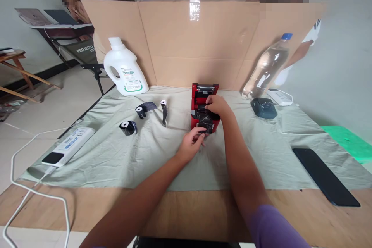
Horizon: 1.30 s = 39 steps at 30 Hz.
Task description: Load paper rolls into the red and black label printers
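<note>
A small red and black printer [193, 100] stands with its lid up at the middle of the cloth. A shiny black strip [205, 121] hangs out over its front. My left hand [190, 145] pinches the lower end of this strip between thumb and fingers. Reaching in from the right, my right hand [217, 105] has its fingers closed inside the printer's opening; what they grip is hidden. Left of the printer lie three black rolls with white cores: a narrow roll [163, 103], a partly unwound roll [140, 112] and a thicker roll [128, 127].
A white detergent bottle [128, 71] and a clear water bottle [269, 68] stand before a cardboard screen [200, 42]. A dark case [264, 108] and white device [280, 97] lie right, a phone [325, 176] nearer. A cabled power bank [69, 145] lies left. People are behind the screen.
</note>
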### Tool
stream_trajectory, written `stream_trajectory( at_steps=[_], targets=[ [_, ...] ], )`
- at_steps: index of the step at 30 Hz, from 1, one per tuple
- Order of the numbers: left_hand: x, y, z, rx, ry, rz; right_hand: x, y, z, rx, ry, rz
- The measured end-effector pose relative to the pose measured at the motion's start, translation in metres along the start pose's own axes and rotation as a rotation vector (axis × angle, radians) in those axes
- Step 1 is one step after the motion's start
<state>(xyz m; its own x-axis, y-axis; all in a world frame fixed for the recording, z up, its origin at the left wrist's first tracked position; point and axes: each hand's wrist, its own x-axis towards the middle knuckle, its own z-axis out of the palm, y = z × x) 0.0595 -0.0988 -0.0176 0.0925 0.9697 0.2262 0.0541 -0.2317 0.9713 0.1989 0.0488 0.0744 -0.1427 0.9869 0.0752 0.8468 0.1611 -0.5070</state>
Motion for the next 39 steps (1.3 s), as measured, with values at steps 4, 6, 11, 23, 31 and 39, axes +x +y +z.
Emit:
stream_trajectory(
  at_steps=[4,6,11,23,31,39],
  targets=[
    [0.003,-0.002,0.0,-0.013,-0.012,0.016,0.001,-0.002,0.007,-0.118,0.019,0.031],
    [0.004,-0.003,-0.001,-0.005,-0.019,0.006,0.001,-0.003,0.008,-0.134,0.036,0.035],
    [0.003,-0.001,-0.002,0.016,-0.03,0.002,0.0,0.001,-0.007,0.076,0.014,0.052],
    [0.0,0.0,-0.004,0.141,0.003,0.104,0.024,0.008,0.003,0.685,0.568,-0.051],
    [-0.002,-0.001,-0.007,0.167,0.001,0.148,-0.015,0.031,0.013,0.883,0.421,-0.097],
    [-0.003,-0.001,-0.007,0.197,0.002,0.164,-0.031,0.035,0.038,0.936,0.373,-0.007]
  ],
)
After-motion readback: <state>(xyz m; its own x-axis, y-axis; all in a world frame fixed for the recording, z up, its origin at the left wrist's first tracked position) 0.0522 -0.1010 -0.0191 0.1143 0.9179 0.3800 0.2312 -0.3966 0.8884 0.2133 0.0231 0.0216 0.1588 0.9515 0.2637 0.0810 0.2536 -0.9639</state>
